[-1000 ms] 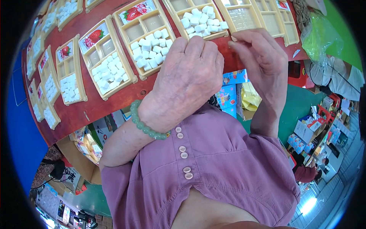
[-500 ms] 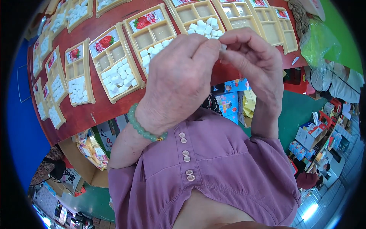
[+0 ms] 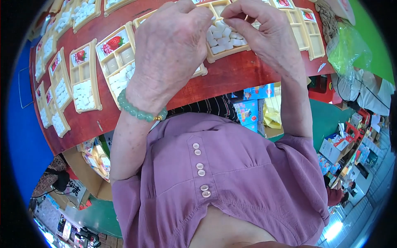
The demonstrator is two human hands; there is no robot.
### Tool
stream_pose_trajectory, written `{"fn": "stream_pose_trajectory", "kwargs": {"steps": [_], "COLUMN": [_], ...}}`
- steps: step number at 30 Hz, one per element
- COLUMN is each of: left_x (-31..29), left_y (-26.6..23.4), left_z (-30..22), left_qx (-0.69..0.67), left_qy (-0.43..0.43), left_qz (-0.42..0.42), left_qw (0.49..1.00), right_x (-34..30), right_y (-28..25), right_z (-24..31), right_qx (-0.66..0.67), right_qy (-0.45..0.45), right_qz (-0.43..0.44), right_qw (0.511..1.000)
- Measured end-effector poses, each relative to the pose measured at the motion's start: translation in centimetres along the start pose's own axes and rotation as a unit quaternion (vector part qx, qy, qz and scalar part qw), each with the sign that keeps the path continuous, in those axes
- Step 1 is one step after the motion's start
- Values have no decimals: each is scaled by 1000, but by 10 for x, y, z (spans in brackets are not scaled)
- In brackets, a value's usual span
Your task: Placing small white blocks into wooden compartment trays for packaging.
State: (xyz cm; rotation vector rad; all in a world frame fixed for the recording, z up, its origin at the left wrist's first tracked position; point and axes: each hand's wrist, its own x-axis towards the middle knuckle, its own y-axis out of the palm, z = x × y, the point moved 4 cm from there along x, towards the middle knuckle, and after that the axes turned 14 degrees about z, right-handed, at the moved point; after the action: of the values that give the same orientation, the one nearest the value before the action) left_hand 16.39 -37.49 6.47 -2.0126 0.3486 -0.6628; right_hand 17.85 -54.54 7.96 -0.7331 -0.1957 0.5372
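Observation:
My left hand (image 3: 169, 51), with a green bead bracelet (image 3: 138, 112) at its wrist, is closed over the left side of a cream compartment tray (image 3: 228, 53). Its fingertips are mostly hidden, so what they hold cannot be made out. Opposite it, my right hand (image 3: 269, 35) has thumb and forefinger pinched together above the same tray; anything between them is too small to tell. Soft-looking small white blocks (image 3: 223, 35) fill the large compartment under both hands. A neighbouring tray with a strawberry picture card (image 3: 112, 44) and white blocks lies partly behind my left forearm.
More cream trays (image 3: 86, 78) with strawberry cards and white blocks line the red table (image 3: 165, 99). At the right end, a tray (image 3: 316, 39) has a bare large compartment. Clear plastic (image 3: 349, 49) hangs at the right. Below the table stand an open cardboard box (image 3: 89, 173) and blue packages (image 3: 248, 111).
Both hands have moved away from me, up over the tray, and slightly left. The white piece seen between them before is no longer clearly visible. More of the block-filled compartment now shows.

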Motion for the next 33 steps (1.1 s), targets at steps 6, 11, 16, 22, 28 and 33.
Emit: {"fn": "stream_pose_trajectory", "kwargs": {"steps": [6, 11, 16, 22, 28, 33], "left_x": [7, 9, 9, 6, 0, -4], "left_y": [4, -1, 2, 4, 10, 10], "left_z": [-5, -8, -7, -5, 3, -1], "left_qx": [17, 30, -32, 4, -50, -15], "left_qy": [42, 28, 45, 42, -15, 51], "left_qz": [57, 103, 104, 37, 56, 10], "left_qw": [997, 994, 993, 998, 997, 999], "right_x": [0, 0, 3, 2, 2, 1], "right_y": [6, 0, 5, 15, 18, 19], "right_z": [-23, 1, -8, -25, -27, -31], "right_qx": [-59, -97, -132, -121, -132, -124], "right_qy": [-345, -22, -25, -358, -355, -355], "right_qz": [-132, 8, 1, -139, -140, -141], "right_qw": [927, 995, 991, 915, 915, 916]}}
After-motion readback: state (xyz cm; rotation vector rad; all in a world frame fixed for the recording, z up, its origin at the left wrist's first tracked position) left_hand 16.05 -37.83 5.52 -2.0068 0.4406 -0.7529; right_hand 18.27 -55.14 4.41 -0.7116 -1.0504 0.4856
